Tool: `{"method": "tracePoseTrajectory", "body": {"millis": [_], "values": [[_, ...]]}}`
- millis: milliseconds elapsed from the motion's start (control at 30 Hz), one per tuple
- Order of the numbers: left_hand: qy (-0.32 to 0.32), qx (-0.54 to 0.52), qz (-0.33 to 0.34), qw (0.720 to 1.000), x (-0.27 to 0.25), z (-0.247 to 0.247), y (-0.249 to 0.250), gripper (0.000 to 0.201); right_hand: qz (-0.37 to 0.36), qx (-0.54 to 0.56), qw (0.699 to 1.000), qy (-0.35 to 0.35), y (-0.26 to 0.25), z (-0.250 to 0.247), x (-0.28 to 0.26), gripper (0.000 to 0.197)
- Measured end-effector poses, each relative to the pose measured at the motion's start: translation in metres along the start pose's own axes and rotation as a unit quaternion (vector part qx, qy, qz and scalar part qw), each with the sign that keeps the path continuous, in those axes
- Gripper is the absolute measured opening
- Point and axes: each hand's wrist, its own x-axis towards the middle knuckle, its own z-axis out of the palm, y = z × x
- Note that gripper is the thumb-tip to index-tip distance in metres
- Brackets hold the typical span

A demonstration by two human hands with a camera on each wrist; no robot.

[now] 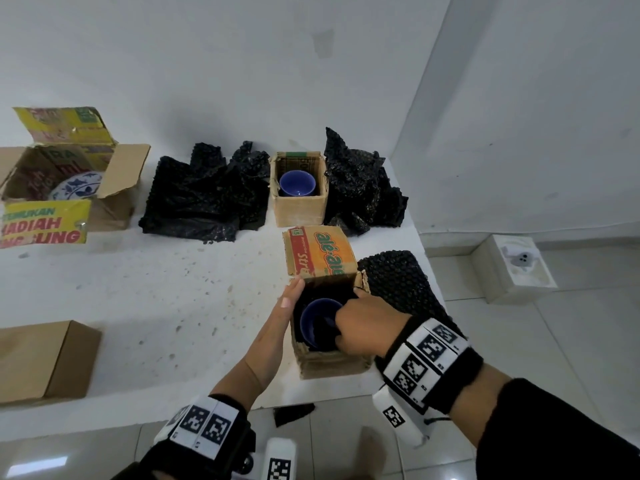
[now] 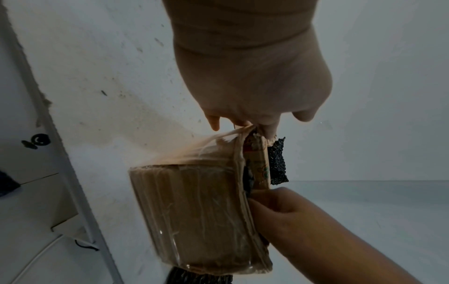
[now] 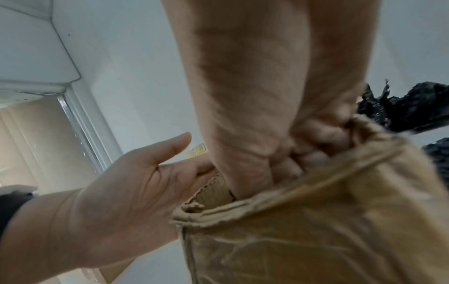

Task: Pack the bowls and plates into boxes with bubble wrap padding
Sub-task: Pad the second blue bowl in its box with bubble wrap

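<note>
On the white tabletop (image 1: 156,289), near its right edge, stands a small cardboard box (image 1: 332,363) with its printed flap raised at the far side. A blue bowl (image 1: 317,323) sits inside it on dark padding. The left hand (image 1: 277,323) lies flat along the box's left wall, fingers straight, thumb apart. The right hand (image 1: 367,327) reaches into the box from the right, its fingers curled down over the bowl's rim, gripping it. A sheet of black bubble wrap (image 1: 398,285) lies just beside the box on the right. Farther back, a second small box (image 1: 299,199) holds another blue bowl (image 1: 297,182), between two crumpled heaps of black wrap (image 1: 204,199). At far left an open yellow carton (image 1: 45,188) contains a blue-patterned plate (image 1: 78,188).
</note>
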Motion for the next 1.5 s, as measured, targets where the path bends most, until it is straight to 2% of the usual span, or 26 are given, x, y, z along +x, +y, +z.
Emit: {"method": "tracePoseTrajectory", "body": {"millis": [67, 100, 133, 200, 267, 367, 400, 500, 600, 667, 733, 800, 900, 933, 967, 1067, 1133, 1200, 1267, 1333, 1400, 1433, 1500], "values": [[0.012, -0.026, -0.022, 0.999, 0.028, -0.037, -0.075, 0.040, -0.014, 0.038, 0.992, 0.120, -0.001, 0.001, -0.006, 0.022], [0.026, -0.031, -0.010, 0.999, 0.036, -0.047, -0.089, 0.039, -0.027, 0.058, 0.985, 0.158, -0.002, 0.003, -0.009, 0.029], [0.015, 0.002, -0.002, 1.000, 0.027, -0.039, -0.079, 0.039, -0.047, 0.071, 0.981, 0.176, -0.003, 0.006, -0.010, 0.037], [-0.004, 0.046, -0.020, 0.999, -0.009, -0.005, 0.007, 0.050, -0.084, 0.072, 0.980, 0.167, -0.006, 0.009, -0.014, 0.042], [-0.008, 0.065, 0.001, 0.998, -0.030, 0.013, 0.036, 0.064, -0.078, 0.067, 0.982, 0.157, -0.005, 0.009, -0.017, 0.033], [-0.002, 0.071, 0.019, 0.997, -0.027, 0.010, 0.030, 0.070, -0.026, 0.014, 0.992, 0.124, 0.001, 0.010, -0.022, 0.021], [-0.009, 0.078, 0.017, 0.997, -0.022, 0.008, 0.027, 0.070, -0.017, -0.003, 0.994, 0.104, 0.003, 0.014, -0.022, 0.024], [-0.019, 0.080, 0.015, 0.996, -0.017, 0.007, 0.019, 0.058, -0.022, -0.049, 0.998, 0.044, 0.003, 0.022, -0.019, 0.051], [-0.013, 0.068, -0.022, 0.997, -0.009, 0.004, 0.021, 0.052, -0.010, -0.026, 0.999, 0.025, 0.007, 0.026, -0.010, 0.057], [-0.023, 0.088, -0.011, 0.996, -0.014, 0.005, 0.023, 0.057, -0.006, -0.011, 1.000, -0.004, 0.006, 0.023, -0.004, 0.061], [-0.027, 0.087, 0.000, 0.996, -0.021, 0.007, 0.024, 0.061, 0.011, 0.007, 1.000, -0.018, 0.001, 0.015, -0.003, 0.055], [-0.025, 0.082, 0.012, 0.996, -0.024, 0.007, 0.023, 0.058, 0.030, 0.035, 0.998, 0.032, -0.007, 0.006, -0.005, 0.042], [-0.034, 0.077, 0.002, 0.996, -0.022, 0.004, 0.024, 0.061, 0.093, 0.133, 0.972, 0.171, -0.022, 0.001, -0.008, 0.029], [-0.033, 0.075, 0.001, 0.997, -0.022, 0.004, 0.025, 0.062, 0.118, 0.177, 0.958, 0.194, -0.028, 0.001, -0.008, 0.029], [-0.033, 0.077, -0.002, 0.996, -0.022, 0.003, 0.024, 0.060, 0.145, 0.226, 0.945, 0.185, -0.033, 0.004, -0.005, 0.033], [-0.031, 0.078, 0.007, 0.996, -0.025, 0.004, 0.024, 0.058, 0.215, 0.365, 0.901, 0.089, -0.041, 0.017, 0.009, 0.065], [-0.041, 0.066, -0.002, 0.997, -0.025, 0.003, 0.024, 0.060, 0.233, 0.402, 0.882, 0.078, -0.041, 0.023, 0.018, 0.073], [-0.030, 0.081, -0.005, 0.996, -0.011, -0.001, 0.016, 0.061, 0.237, 0.425, 0.871, 0.068, -0.039, 0.025, 0.027, 0.074], [-0.024, 0.073, -0.035, 0.996, 0.011, -0.010, 0.001, 0.044, 0.246, 0.457, 0.854, 0.032, -0.031, 0.022, 0.038, 0.071], [-0.035, 0.085, -0.032, 0.995, 0.013, -0.011, -0.001, 0.039, 0.245, 0.483, 0.841, 0.006, -0.020, 0.018, 0.043, 0.059], [-0.046, 0.099, -0.027, 0.994, 0.012, -0.011, -0.003, 0.042, 0.234, 0.466, 0.853, 0.020, -0.015, 0.016, 0.043, 0.043], [-0.047, 0.101, -0.037, 0.993, 0.008, -0.011, 0.005, 0.042, 0.227, 0.435, 0.870, 0.043, -0.017, 0.017, 0.041, 0.041], [-0.040, 0.096, -0.041, 0.994, 0.005, -0.012, 0.010, 0.043, 0.212, 0.346, 0.907, 0.108, -0.026, 0.022, 0.039, 0.050]]}}
